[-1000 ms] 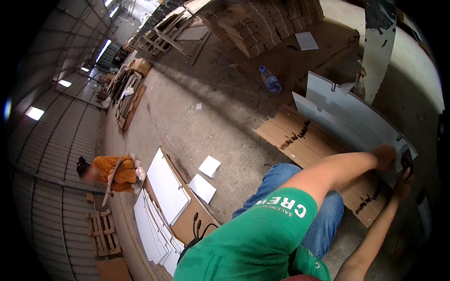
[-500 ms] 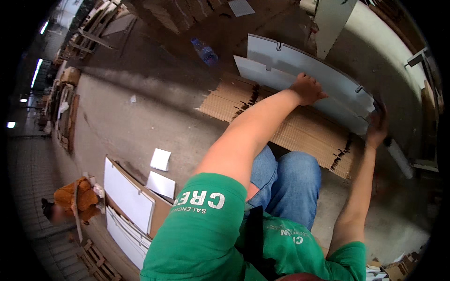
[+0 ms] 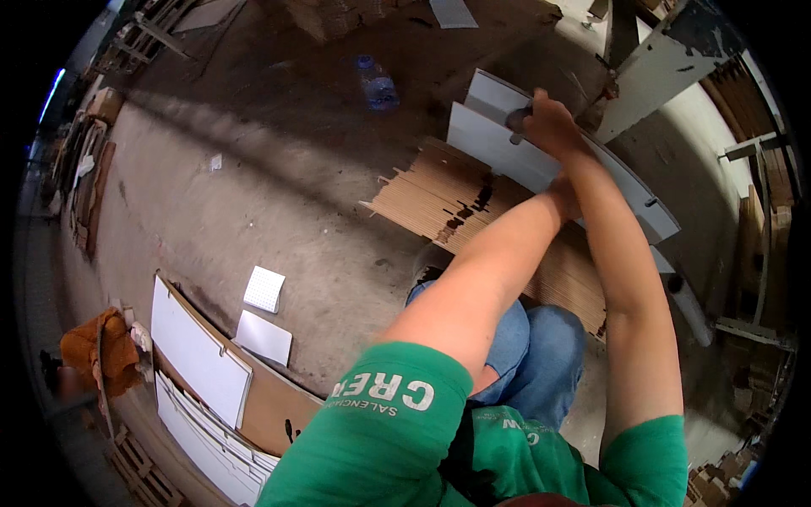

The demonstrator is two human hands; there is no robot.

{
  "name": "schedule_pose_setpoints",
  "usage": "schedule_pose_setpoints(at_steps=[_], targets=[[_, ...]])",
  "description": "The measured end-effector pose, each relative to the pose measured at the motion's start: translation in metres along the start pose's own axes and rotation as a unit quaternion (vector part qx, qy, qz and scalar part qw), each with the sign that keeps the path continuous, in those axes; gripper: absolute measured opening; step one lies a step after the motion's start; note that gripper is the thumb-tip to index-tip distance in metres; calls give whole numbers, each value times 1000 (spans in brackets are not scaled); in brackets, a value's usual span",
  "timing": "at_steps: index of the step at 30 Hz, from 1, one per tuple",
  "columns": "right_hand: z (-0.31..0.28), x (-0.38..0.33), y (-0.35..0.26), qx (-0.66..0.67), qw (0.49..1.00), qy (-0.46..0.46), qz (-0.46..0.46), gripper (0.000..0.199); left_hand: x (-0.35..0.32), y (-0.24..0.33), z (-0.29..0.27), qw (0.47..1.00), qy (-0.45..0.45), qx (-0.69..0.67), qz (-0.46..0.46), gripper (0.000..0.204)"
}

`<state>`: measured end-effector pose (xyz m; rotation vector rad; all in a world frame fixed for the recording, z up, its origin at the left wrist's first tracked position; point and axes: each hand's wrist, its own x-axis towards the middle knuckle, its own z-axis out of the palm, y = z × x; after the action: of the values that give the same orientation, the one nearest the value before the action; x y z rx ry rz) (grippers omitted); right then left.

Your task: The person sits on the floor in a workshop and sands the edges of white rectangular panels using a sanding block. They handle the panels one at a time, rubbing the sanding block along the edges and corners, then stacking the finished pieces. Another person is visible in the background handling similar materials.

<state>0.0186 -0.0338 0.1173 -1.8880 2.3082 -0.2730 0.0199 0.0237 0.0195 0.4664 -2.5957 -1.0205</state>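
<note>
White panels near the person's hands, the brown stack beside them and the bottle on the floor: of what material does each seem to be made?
White panels: perhaps coated board or painted metal; smooth and pale, but the surface alone leaves this open. Brown stack: most likely cardboard, matte, judging by its thin layered edges. Bottle: probably clear plastic, slightly glossy, since it looks see-through and bluish.

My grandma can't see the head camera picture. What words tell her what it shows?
A person's right hand holds a dark object near the top edges of two white panels standing on edge; the left hand is partly hidden behind the right forearm. A stack of brown sheets lies beside the panels, with a bluish bottle on the floor.
</note>
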Motion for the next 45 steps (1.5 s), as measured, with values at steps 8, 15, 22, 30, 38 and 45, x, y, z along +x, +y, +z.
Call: schedule_pose_setpoints(at_steps=[8, 15, 22, 30, 38, 45], targets=[[25, 4, -9, -77, 996, -51, -12, 15, 4, -11, 6, 997, -9, 69, 15, 38], [-26, -56, -36, 101, 990, -101, 10, 28, 30, -9, -3, 972, -48, 221, 62, 30], [-64, -27, 29, 43, 986, 129, -97, 34, 10, 7, -13, 969, -87, 231, 22, 25], [-12, 0, 17, -208, 896, 27, -391, 25, 11, -2, -4, 986, 136, 46, 80, 42], [-7, 11, 22, -280, 898, -10, -340, 25, 19, -9, 4, 983, 146, 42, 106, 45], [10, 9, 30, -360, 842, 16, -401, 16, 10, -8, 7, 990, 125, 12, 61, 48]])
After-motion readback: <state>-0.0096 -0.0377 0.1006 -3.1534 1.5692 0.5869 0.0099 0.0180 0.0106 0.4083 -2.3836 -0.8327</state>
